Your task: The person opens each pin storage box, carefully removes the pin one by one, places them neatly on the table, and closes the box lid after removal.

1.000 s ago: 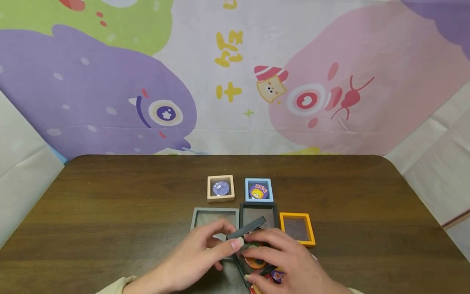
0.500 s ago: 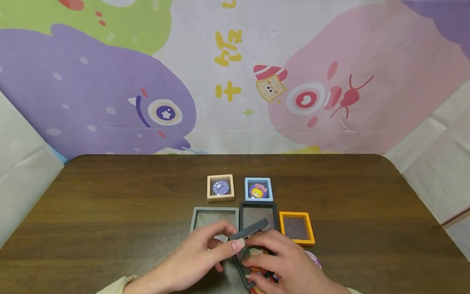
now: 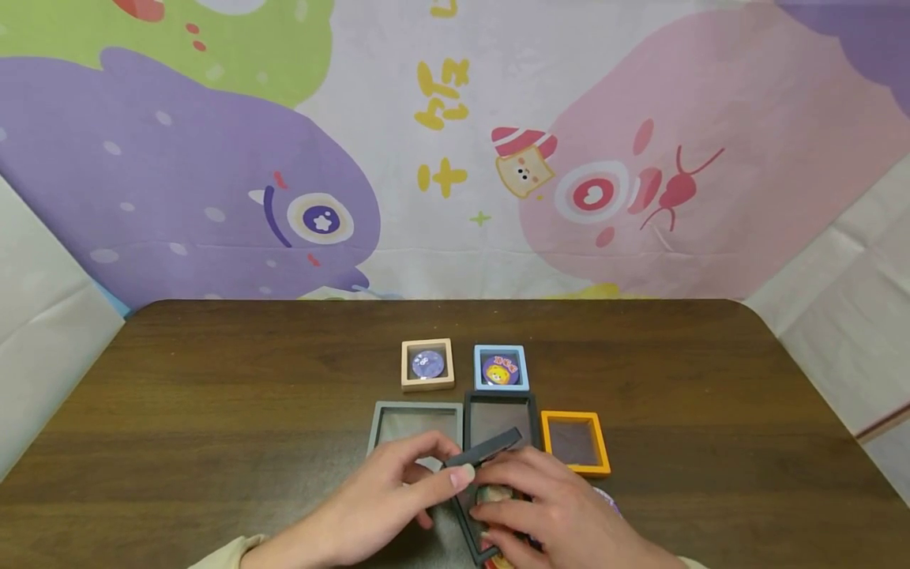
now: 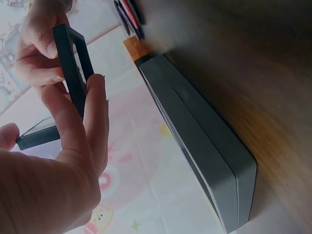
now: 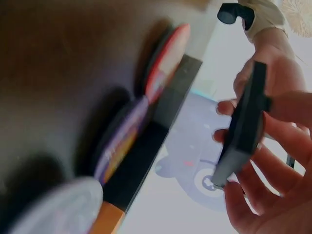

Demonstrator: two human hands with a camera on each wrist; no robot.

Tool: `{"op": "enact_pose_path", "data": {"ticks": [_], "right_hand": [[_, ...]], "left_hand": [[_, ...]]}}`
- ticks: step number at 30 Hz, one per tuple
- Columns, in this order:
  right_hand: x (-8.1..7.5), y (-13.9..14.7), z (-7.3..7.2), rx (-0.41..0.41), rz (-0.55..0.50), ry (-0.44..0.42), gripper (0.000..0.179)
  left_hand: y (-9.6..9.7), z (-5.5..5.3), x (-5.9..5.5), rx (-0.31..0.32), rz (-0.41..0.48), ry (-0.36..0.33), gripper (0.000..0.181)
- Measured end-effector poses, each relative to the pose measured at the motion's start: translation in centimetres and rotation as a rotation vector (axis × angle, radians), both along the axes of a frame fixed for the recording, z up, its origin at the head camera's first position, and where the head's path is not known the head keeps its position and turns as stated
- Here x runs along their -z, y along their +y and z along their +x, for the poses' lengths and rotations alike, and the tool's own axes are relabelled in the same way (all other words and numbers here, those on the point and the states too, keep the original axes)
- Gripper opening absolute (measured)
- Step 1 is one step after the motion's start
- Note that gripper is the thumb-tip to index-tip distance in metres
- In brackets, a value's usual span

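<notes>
A small black hinged display frame (image 3: pixel 464 525) is held unfolded above the table, its upper half (image 3: pixel 486 448) raised at an angle. My left hand (image 3: pixel 387 494) grips it near the hinge, thumb in front and fingers behind. My right hand (image 3: pixel 558 506) spans the lower half, its thumb at the near end and fingertips over a round greenish badge (image 3: pixel 495 493) lying against the film. In the right wrist view, thumb and fingers close around the frame (image 5: pixel 241 124). Much of the badge is hidden by the right fingers.
Beyond the hands lie a grey frame (image 3: pixel 418 407), a larger black frame (image 3: pixel 532 411) and an orange frame (image 3: pixel 606 454). Farther back, beige (image 3: pixel 406 365) and blue (image 3: pixel 525 371) frames each hold a badge. Red (image 5: pixel 168 63), purple (image 5: pixel 119 141) and whitish (image 5: pixel 63 209) badges lie on the table.
The right fingers have shifted slightly nearer over the badge, covering its orange part. The black frame's raised half has moved a little right. The left hand stays nearly still.
</notes>
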State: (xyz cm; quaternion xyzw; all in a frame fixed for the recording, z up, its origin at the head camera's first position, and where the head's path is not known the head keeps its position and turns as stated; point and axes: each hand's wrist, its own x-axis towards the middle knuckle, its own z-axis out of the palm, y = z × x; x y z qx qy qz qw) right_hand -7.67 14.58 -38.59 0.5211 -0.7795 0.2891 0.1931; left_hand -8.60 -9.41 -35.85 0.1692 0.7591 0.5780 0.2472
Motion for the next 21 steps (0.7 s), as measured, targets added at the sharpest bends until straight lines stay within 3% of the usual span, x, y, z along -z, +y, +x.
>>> {"op": "enact_pose_path", "data": {"ticks": [7, 21], "right_hand": [[-0.65, 0.48, 0.11, 0.042, 0.119, -0.093, 0.022], [-0.82, 0.6, 0.26, 0.083, 0.134, -0.17, 0.018]], "left_hand": [[-0.07, -0.06, 0.04, -0.017, -0.011, 0.031, 0.026], [-0.15, -0.25, 0.22, -0.013, 0.008, 0.01, 0.027]]}}
